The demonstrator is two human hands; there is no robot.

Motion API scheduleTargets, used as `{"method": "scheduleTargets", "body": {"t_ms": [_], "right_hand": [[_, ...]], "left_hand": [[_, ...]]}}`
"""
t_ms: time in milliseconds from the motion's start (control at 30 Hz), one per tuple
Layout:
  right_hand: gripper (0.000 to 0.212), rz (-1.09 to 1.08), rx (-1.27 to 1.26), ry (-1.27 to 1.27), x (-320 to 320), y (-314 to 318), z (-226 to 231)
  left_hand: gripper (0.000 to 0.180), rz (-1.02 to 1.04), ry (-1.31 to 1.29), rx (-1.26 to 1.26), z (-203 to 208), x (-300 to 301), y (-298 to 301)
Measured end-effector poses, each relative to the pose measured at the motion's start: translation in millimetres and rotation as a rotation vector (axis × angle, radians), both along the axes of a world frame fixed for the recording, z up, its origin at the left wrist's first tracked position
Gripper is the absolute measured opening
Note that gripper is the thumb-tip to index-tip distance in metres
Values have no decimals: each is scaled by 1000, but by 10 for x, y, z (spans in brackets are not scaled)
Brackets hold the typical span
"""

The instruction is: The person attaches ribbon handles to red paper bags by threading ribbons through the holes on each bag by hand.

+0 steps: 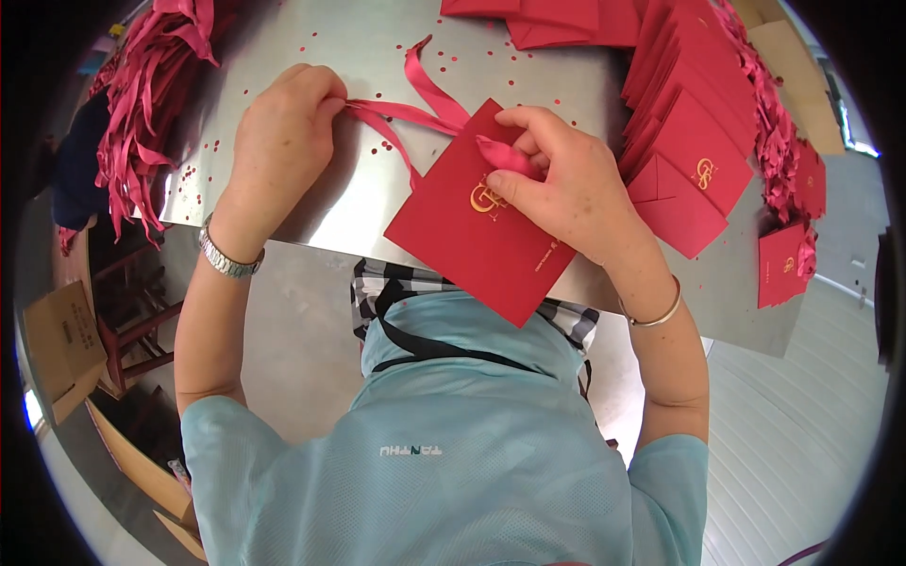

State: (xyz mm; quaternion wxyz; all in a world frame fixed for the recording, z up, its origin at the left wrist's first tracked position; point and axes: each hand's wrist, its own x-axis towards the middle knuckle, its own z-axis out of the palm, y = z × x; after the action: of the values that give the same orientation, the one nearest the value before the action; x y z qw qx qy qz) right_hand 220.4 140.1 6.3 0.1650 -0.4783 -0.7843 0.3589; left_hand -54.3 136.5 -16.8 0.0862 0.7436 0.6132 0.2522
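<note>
Envelope [462, 236] aslant, corner bodyward, ribbon [408, 112] leftward (lengthwise)

Your packet [462, 231], near 12 o'clock: smooth, matt paper; gold print [486, 200] on it shiny. Ribbon [408, 111], 11: satiny cloth. Your tabletop [359, 38], outer 12: smooth, reflective metal. Your shirt [453, 491], 6: matt, fine-textured cloth. Your wristband [229, 259], 9: polished metal.

I can see a gold letter emblem [489, 198] on the tilted red paper packet [444, 231], a finer gold line lower down. A similar emblem marks the packets piled rightward [694, 193]. Pale lettering [411, 451] crosses the teal shirt [472, 509]; the cardboard box's dark print [72, 326] is illegible.
</note>
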Motion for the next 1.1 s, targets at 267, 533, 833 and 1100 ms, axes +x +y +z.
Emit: {"method": "scheduleTargets", "body": {"t_ms": [267, 533, 833, 1100], "right_hand": [[44, -22, 55, -27, 6, -34, -34], [53, -54, -119, 21, 294, -244, 352], [31, 127, -521, 889, 1331, -797, 354], [28, -15, -169, 1218, 950, -930, 270]], "left_hand": [[29, 173, -354, 51, 298, 303, -556], [25, 15, -139, -155, 101, 692, -818], [24, 53, -276, -256, 125, 715, -718], [22, 74, -369, -271, 110, 728, -661]]}}
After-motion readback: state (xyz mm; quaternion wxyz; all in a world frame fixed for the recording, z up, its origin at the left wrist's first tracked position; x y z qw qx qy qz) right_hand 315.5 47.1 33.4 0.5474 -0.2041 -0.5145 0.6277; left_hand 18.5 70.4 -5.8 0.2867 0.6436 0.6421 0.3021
